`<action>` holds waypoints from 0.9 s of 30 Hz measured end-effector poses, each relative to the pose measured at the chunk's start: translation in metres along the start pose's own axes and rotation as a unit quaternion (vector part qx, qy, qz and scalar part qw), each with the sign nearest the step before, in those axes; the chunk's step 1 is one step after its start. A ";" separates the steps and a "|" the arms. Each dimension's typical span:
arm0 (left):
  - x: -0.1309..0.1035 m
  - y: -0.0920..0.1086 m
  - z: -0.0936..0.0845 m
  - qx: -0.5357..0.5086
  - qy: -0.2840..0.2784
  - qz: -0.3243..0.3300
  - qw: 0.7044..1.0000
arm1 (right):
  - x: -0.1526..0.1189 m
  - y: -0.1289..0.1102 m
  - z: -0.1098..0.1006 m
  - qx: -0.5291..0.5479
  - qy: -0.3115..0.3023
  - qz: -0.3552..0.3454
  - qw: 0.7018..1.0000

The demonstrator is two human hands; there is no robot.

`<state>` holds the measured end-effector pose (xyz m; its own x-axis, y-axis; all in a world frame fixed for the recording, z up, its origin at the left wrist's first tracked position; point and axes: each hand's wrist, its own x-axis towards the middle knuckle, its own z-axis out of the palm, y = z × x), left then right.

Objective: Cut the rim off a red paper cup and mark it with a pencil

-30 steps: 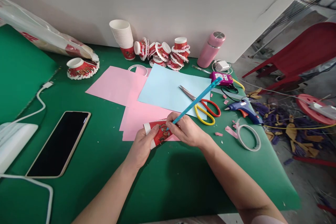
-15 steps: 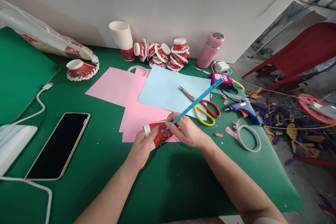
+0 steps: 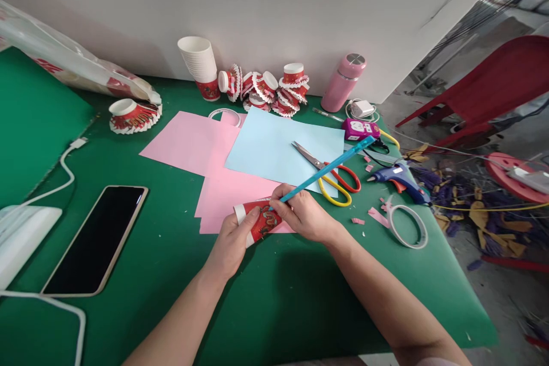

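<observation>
My left hand is closed around a red paper cup with a white rim, held on its side above the table. Gripped in my right hand is a long blue pencil-like stick, its lower end at the cup's surface and its other end pointing up to the right. Whether that end is a writing tip I cannot make out. Scissors with red and yellow handles lie just beyond the right hand, partly on a light blue sheet. Pink sheets lie under and beside it.
Behind stand stacked paper cups, several fringed cut cups and a pink bottle. To the right are a blue glue gun and a tape roll. A phone lies left, near a white cable.
The blue stick has tilted lower, its upper end swinging right and down. Both hands and the cup stay in nearly the same place.
</observation>
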<state>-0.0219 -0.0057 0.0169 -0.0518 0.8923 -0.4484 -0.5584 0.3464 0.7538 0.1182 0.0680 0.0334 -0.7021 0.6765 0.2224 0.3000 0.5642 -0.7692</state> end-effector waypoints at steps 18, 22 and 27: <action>0.001 -0.003 -0.002 0.004 -0.011 0.013 1.000 | -0.001 0.003 0.004 -0.004 0.027 -0.005 1.000; 0.002 -0.003 -0.002 0.007 -0.006 0.019 1.000 | -0.001 0.004 0.006 -0.007 0.033 -0.003 0.999; 0.000 -0.003 -0.002 0.010 -0.007 0.024 1.000 | -0.002 0.005 0.008 -0.008 0.041 -0.007 0.999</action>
<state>-0.0214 -0.0069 0.0134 -0.0666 0.9115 -0.4058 -0.5395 0.3092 0.7831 0.1156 0.0659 0.0247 -0.6510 0.7049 0.2817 0.3021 0.5810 -0.7558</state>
